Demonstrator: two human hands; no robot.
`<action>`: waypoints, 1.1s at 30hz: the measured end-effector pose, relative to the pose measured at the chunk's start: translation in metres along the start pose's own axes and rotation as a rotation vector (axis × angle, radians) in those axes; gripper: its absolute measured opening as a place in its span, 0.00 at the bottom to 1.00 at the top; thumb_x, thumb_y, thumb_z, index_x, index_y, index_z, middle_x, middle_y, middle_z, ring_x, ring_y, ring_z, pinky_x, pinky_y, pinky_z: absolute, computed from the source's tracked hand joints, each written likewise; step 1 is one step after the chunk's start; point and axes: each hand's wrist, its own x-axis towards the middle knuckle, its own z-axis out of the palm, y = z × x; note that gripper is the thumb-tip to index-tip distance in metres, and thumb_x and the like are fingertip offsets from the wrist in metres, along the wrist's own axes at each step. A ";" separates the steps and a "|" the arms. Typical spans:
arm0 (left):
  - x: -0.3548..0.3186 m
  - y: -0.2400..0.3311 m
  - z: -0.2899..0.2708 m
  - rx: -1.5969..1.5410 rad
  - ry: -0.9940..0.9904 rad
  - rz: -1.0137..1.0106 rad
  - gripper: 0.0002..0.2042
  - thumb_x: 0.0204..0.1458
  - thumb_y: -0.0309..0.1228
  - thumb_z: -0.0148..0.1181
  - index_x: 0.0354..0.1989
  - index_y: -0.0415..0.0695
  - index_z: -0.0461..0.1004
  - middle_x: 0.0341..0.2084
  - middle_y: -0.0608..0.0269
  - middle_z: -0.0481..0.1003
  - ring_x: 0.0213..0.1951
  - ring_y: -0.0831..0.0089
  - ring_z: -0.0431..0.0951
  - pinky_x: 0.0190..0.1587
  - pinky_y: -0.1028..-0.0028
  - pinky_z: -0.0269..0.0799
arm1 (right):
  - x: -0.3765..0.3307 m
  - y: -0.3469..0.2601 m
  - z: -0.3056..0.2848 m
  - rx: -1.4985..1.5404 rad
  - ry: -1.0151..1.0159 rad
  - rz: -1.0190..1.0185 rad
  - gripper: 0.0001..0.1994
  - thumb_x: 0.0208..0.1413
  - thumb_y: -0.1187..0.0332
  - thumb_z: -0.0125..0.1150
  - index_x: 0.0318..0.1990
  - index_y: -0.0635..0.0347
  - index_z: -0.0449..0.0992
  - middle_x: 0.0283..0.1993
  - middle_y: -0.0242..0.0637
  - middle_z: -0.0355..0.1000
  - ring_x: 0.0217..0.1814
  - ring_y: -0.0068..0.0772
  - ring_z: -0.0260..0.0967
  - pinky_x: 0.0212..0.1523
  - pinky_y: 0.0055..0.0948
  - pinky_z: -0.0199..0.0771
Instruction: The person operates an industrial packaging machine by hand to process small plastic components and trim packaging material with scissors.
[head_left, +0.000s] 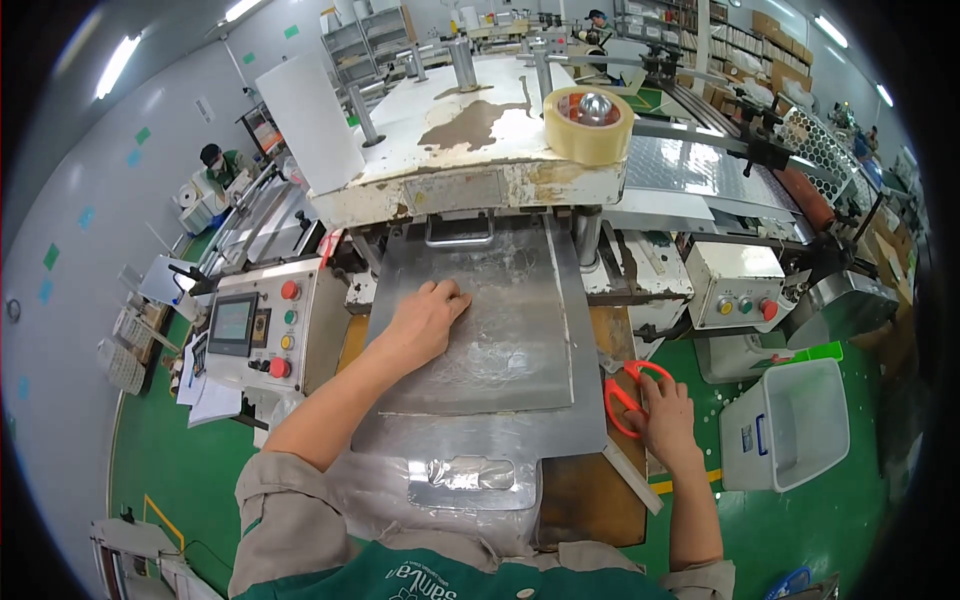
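Note:
My left hand (420, 325) rests on a grey metal plate (510, 350) in front of me, below the white press head. Its fingers are curled and closed; whatever they may hold is hidden. Cloudy smears and creases, perhaps of clear film, cover the plate's middle. On the right, beyond the plate's edge, my right hand (667, 425) is closed on the orange handles of a pair of scissors (611, 408). The blades are hard to make out. A cut-out handle tab (425, 490) on the plate's near end points toward me.
A worn white press head (410, 190) overhangs the plate's far end, with a clear tape roll (590, 140) and a white paper roll (312, 125) on top. Control boxes (262, 335) (738, 285) stand either side. A clear plastic bin (735, 440) sits on the floor at right.

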 end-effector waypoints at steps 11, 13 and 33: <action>0.096 -0.001 -0.060 -0.875 0.579 -0.168 0.12 0.57 0.35 0.54 0.36 0.37 0.72 0.18 0.66 0.69 0.21 0.79 0.65 0.27 0.77 0.64 | 0.005 0.045 -0.013 0.602 -0.347 0.084 0.24 0.45 0.61 0.63 0.49 0.65 0.73 0.32 0.38 0.74 0.32 0.31 0.71 0.36 0.28 0.70; 0.119 -0.001 -0.066 -1.088 0.625 -0.226 0.12 0.57 0.35 0.55 0.37 0.37 0.73 0.20 0.69 0.69 0.21 0.82 0.65 0.26 0.79 0.63 | 0.000 0.050 -0.018 1.018 -0.409 0.214 0.18 0.48 0.73 0.62 0.48 0.70 0.73 0.30 0.25 0.71 0.30 0.11 0.64 0.31 0.14 0.64; 0.190 -0.012 -0.059 -0.867 0.455 -0.164 0.11 0.43 0.33 0.67 0.27 0.38 0.75 0.19 0.63 0.76 0.23 0.78 0.73 0.28 0.75 0.69 | 0.005 0.000 -0.055 1.666 -0.257 -0.214 0.23 0.39 0.76 0.65 0.46 0.64 0.64 0.37 0.39 0.71 0.34 0.30 0.70 0.34 0.28 0.72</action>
